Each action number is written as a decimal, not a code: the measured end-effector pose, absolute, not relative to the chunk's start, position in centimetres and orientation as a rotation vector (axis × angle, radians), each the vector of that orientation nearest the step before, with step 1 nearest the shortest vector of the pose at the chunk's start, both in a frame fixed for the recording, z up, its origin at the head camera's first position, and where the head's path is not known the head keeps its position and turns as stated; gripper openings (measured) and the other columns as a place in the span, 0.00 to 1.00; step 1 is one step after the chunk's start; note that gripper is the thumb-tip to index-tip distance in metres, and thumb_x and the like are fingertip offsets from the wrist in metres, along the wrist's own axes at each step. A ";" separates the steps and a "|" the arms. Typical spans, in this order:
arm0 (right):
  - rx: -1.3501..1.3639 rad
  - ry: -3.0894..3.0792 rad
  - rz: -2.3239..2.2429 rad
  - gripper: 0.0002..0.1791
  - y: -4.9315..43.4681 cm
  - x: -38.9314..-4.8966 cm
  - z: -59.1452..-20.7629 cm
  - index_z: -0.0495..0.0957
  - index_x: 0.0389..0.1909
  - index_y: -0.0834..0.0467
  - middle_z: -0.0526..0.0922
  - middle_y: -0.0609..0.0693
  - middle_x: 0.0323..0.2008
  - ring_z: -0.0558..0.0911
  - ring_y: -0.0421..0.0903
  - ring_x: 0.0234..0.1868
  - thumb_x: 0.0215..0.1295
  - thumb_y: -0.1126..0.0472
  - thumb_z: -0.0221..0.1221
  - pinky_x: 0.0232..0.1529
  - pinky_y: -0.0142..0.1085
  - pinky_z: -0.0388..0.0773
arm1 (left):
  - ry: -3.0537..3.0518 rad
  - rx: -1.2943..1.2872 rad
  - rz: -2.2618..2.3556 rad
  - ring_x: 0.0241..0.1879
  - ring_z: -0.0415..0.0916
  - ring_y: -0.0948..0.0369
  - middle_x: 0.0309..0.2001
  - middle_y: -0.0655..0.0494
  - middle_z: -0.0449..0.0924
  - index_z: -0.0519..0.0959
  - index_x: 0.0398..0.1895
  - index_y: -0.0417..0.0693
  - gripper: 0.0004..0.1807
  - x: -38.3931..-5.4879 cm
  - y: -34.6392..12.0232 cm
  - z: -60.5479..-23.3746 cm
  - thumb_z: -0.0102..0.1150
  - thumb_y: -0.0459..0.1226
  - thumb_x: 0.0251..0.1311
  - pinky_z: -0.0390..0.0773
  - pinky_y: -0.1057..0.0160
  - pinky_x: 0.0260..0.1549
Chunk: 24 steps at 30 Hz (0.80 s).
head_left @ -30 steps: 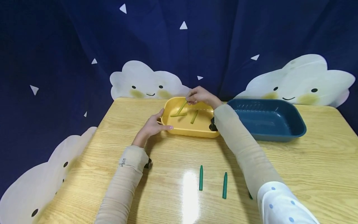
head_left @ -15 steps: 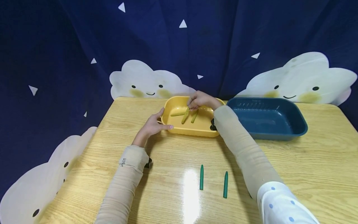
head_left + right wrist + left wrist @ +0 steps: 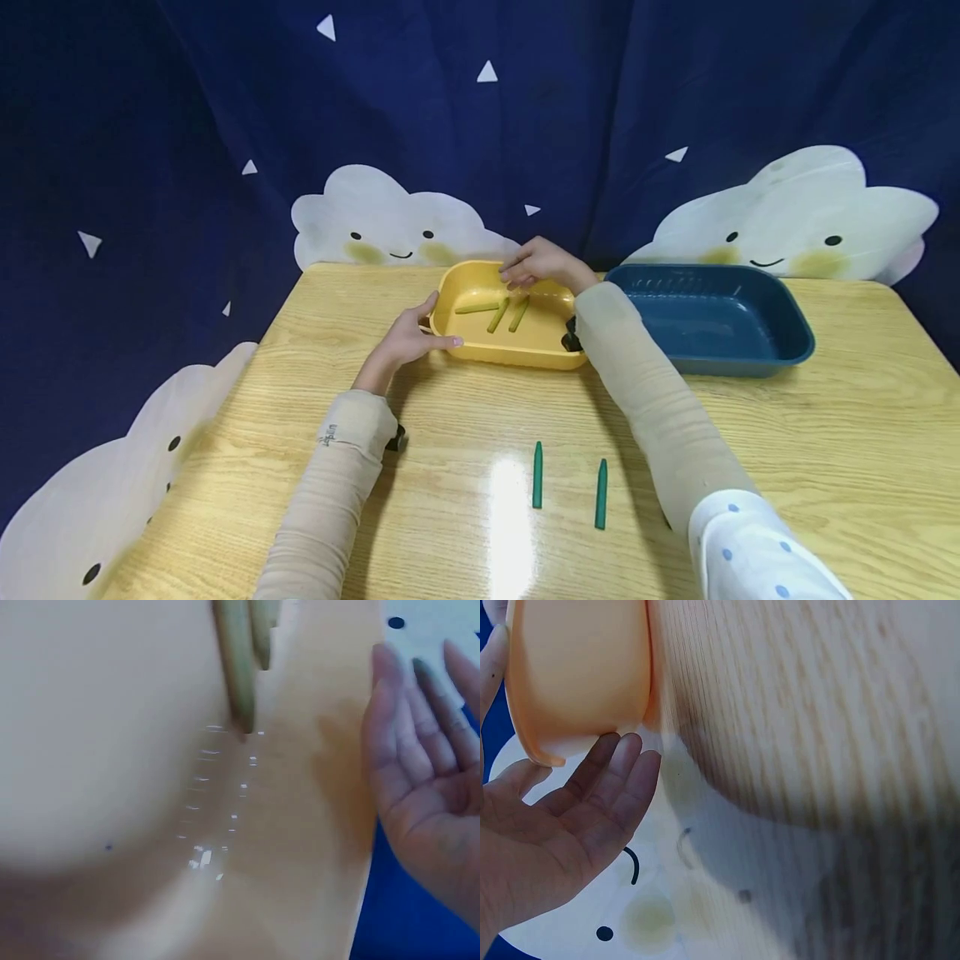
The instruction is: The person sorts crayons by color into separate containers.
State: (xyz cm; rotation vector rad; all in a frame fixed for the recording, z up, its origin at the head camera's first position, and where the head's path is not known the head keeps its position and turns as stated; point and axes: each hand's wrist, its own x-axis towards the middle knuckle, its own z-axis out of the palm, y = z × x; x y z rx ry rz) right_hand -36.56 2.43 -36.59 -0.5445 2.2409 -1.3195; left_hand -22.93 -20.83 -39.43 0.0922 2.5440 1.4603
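Observation:
Three yellowish crayons (image 3: 498, 316) lie in the yellow plastic basin (image 3: 517, 357) at the back of the table, two side by side and one crosswise to their left. My left hand (image 3: 408, 337) holds the basin's left end, thumb at the front rim and fingers around the end wall. In the left wrist view several fingertips (image 3: 626, 746) meet the basin's outside. Above the back rim hovers my right hand (image 3: 546, 262), its fingers loosely extended with nothing held. The right wrist view shows that hand's palm (image 3: 442, 787) beside the rim and blurred crayon ends (image 3: 238, 682) inside.
A dark blue basin (image 3: 712, 329) stands just right of the yellow one. Two green crayons (image 3: 537, 475) lie on the wooden table (image 3: 450, 500) nearer the front; a dark tip shows by my right sleeve (image 3: 667, 417). A navy curtain (image 3: 420, 92) hangs behind.
My right hand has lowered a yellowish crayon into the yellow basin, let go and risen slightly. That crayon now lies beside the other two. The left hand has stayed put.

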 end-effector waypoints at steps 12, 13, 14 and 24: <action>-0.522 2.074 -1.604 0.19 4.2 -35.4 -33.6 0.76 0.49 0.69 0.81 0.62 0.41 0.83 0.47 0.35 0.57 0.66 0.61 0.40 0.37 0.78 | 2.559 0.086 1.434 0.51 0.69 0.50 0.59 0.38 0.65 0.44 0.71 0.44 0.54 -22.9 -20.6 -39.6 0.70 0.39 0.45 0.68 0.56 0.52; -0.535 2.075 -1.602 0.19 4.3 -35.3 -33.4 0.75 0.49 0.69 0.81 0.63 0.42 0.83 0.47 0.35 0.57 0.65 0.61 0.40 0.37 0.78 | 2.558 0.085 1.436 0.51 0.69 0.49 0.59 0.38 0.65 0.44 0.71 0.44 0.54 -22.9 -20.5 -39.6 0.70 0.38 0.45 0.68 0.56 0.52; -0.546 2.078 -1.598 0.19 4.5 -35.0 -33.3 0.75 0.49 0.69 0.81 0.63 0.42 0.83 0.47 0.36 0.57 0.65 0.61 0.40 0.37 0.78 | 2.560 0.084 1.433 0.51 0.68 0.50 0.59 0.38 0.64 0.44 0.71 0.44 0.54 -22.8 -20.5 -39.5 0.70 0.39 0.45 0.68 0.56 0.52; -0.681 2.166 -1.533 0.20 7.1 -32.1 -31.6 0.76 0.49 0.67 0.82 0.58 0.41 0.82 0.52 0.39 0.57 0.61 0.62 0.43 0.42 0.77 | 2.565 0.070 1.449 0.51 0.69 0.49 0.60 0.39 0.63 0.43 0.71 0.44 0.53 -22.7 -20.5 -39.5 0.69 0.39 0.47 0.70 0.56 0.50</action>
